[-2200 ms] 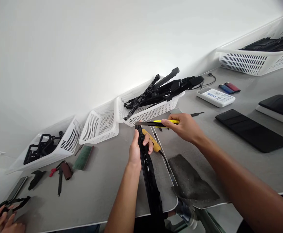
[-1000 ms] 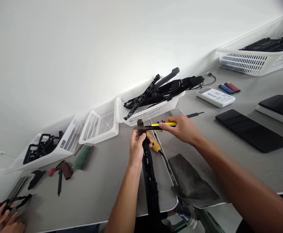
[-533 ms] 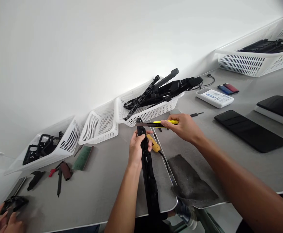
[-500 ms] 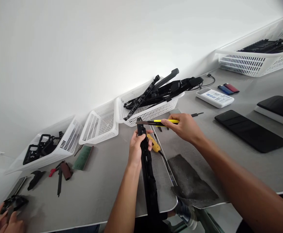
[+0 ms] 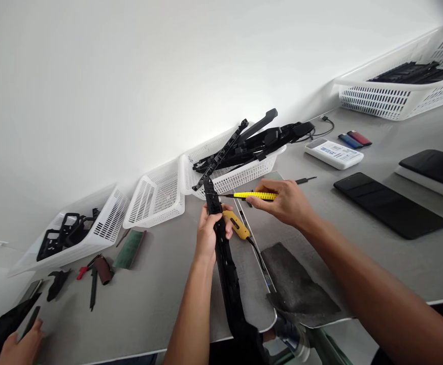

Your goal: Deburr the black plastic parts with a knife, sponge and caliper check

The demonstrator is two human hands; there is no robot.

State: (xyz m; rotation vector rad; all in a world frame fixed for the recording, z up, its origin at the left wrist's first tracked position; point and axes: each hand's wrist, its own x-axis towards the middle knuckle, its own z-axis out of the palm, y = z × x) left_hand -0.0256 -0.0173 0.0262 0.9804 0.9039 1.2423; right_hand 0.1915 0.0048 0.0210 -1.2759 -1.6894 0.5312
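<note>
The long black part [image 5: 227,263] stands slanted above the table [image 5: 160,294], its far end near 12 o'clock of the left hand [image 5: 209,230] and its near end running to between 5 and 6, past the table's edge. The left hand's grip is clamped around it below the far end, thumb on top, fingers curling out on the 3 o'clock side. The right hand [image 5: 282,200], between 2 and 3 o'clock of the left, has its grip closed on the yellow-handled tool [image 5: 253,195]. The tool's thin dark end points to 9 o'clock, at the part's far end; whether it touches is too fine to tell.

The part looks like moulded plastic: probably light and fairly stiff for its length, smooth enough to slip, with small ribs and tabs that could snap or be nicked. The best hold is likely close below the worked end, on the solid sides, fingers clear of the tool. The tool's ridged handle should resist slipping.

From the left hand, a corded yellow tool [image 5: 238,225] lies just at 3 o'clock, a white basket [image 5: 244,173] of black parts at 1, a dark sheet [image 5: 297,284] at 4.
</note>
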